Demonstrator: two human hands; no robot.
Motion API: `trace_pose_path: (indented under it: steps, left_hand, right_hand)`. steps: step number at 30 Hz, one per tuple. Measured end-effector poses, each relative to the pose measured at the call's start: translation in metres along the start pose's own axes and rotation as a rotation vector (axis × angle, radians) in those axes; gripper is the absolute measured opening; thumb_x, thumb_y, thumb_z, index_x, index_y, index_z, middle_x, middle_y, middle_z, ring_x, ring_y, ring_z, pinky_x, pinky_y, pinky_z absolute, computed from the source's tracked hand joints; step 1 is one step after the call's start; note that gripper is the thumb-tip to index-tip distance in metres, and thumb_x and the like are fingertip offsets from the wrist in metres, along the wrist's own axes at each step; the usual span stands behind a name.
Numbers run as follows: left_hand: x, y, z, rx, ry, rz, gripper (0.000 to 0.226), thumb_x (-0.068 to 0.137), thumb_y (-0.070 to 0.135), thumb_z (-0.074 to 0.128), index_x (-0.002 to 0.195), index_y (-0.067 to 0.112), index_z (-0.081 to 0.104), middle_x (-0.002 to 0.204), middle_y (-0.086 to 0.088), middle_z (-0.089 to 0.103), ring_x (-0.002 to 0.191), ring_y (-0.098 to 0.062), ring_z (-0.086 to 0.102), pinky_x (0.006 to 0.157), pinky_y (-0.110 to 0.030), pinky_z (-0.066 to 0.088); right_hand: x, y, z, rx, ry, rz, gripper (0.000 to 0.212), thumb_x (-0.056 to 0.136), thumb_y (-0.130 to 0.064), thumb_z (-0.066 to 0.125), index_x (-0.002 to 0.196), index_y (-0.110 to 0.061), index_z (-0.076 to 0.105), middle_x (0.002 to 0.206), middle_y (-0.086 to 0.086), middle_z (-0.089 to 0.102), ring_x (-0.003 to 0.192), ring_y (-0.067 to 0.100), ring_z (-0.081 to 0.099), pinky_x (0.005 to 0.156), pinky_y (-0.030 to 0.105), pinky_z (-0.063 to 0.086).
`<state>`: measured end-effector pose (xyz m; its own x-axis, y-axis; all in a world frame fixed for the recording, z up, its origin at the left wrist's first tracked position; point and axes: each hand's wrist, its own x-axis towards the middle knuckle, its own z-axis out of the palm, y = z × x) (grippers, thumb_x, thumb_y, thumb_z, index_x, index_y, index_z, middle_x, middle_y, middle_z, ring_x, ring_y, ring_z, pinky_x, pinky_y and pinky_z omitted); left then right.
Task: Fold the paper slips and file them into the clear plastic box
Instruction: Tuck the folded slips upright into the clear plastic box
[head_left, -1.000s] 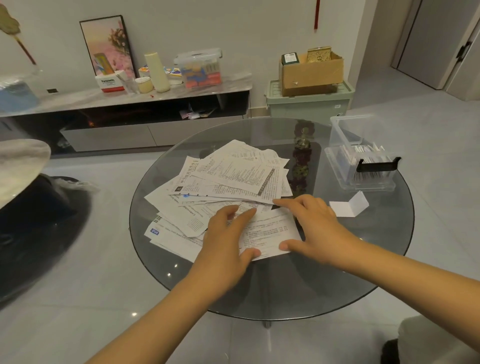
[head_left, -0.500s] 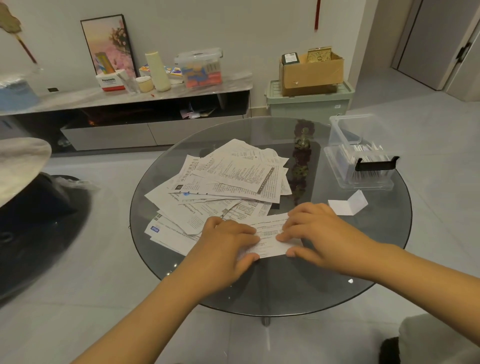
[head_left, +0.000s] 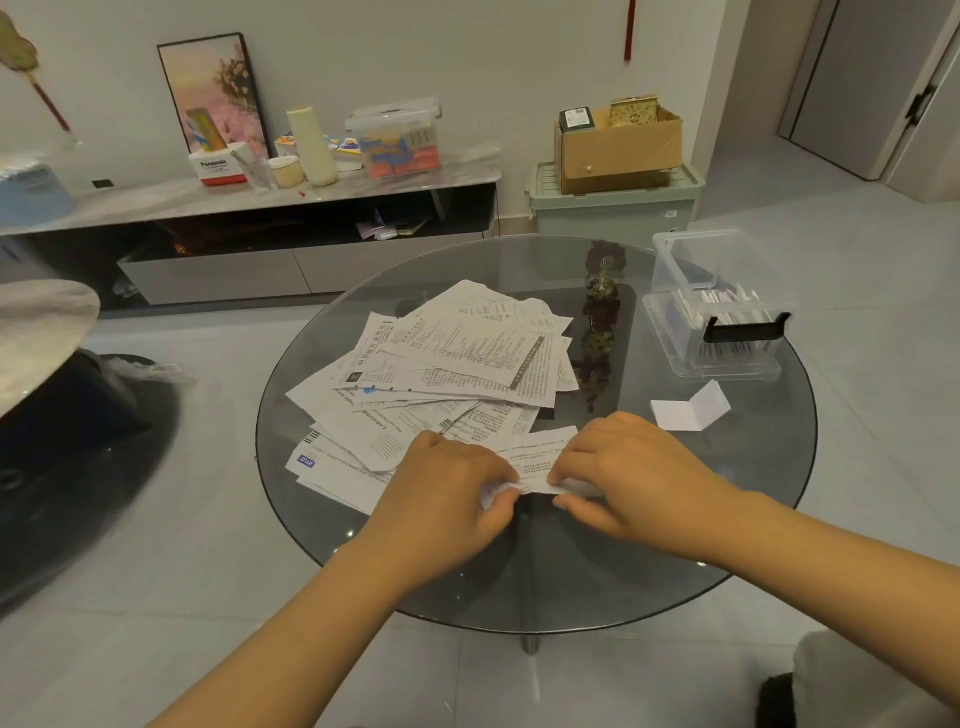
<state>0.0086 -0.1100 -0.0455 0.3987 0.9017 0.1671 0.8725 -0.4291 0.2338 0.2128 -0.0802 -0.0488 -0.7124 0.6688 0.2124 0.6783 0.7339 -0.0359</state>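
While both hands meet at lower centre of the frame, the left hand (head_left: 447, 493) and right hand (head_left: 631, 480) each pinch an end of one white printed paper slip (head_left: 535, 462), partly folded, on the round smoked-glass table (head_left: 571, 587); loose pile of white printed paper sheets (head_left: 447, 364) just above the hands, mid-frame; clear plastic box with black latch (head_left: 719, 312) at right, holding upright folded slips; small folded white slip (head_left: 688, 408) lying below the box
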Motion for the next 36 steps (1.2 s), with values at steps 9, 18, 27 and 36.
trace_pose_path:
  steps: [9,18,27,36]
  left_hand:
    - [0.002,0.005,0.005,-0.073,0.088,-0.046,0.027,0.088,0.044,0.050,0.081,0.023,0.064,0.076,0.005,0.062,0.074,-0.017,0.053,0.063,-0.029,0.033]
    - [0.014,0.005,0.013,-0.328,0.042,-0.321,0.034,0.079,0.028,0.071,0.112,0.027,0.060,0.108,0.009,0.059,0.097,-0.007,0.051,0.077,-0.020,0.035]
    - [0.013,-0.005,0.003,-0.329,-0.032,-0.338,0.039,0.082,0.017,0.069,0.118,0.028,0.057,0.106,0.011,0.042,0.100,-0.004,0.042,0.082,-0.011,0.027]
    - [0.001,0.003,-0.004,-0.338,-0.128,-0.207,0.022,0.076,0.030,0.075,0.096,0.033,0.067,0.102,0.016,0.050,0.083,-0.002,0.052,0.070,-0.010,0.038]
  right_hand:
    - [0.003,-0.002,-0.004,0.184,0.020,0.206,0.018,0.093,-0.037,0.045,0.096,-0.024,0.058,0.082,-0.002,0.059,0.079,0.018,0.050,0.067,0.028,0.036]
    - [0.014,-0.007,0.005,0.277,-0.031,0.354,0.039,0.083,-0.044,0.062,0.118,-0.030,0.052,0.108,-0.007,0.058,0.102,0.015,0.044,0.078,0.024,0.029]
    - [0.013,-0.001,0.005,0.428,-0.059,0.424,0.043,0.087,-0.019,0.061,0.122,-0.040,0.048,0.107,-0.009,0.034,0.101,0.009,0.024,0.097,0.025,0.023]
    - [0.004,0.002,0.008,0.132,0.124,0.210,0.032,0.058,0.003,0.078,0.075,-0.023,0.071,0.081,-0.004,0.057,0.076,0.023,0.051,0.063,0.033,0.041]
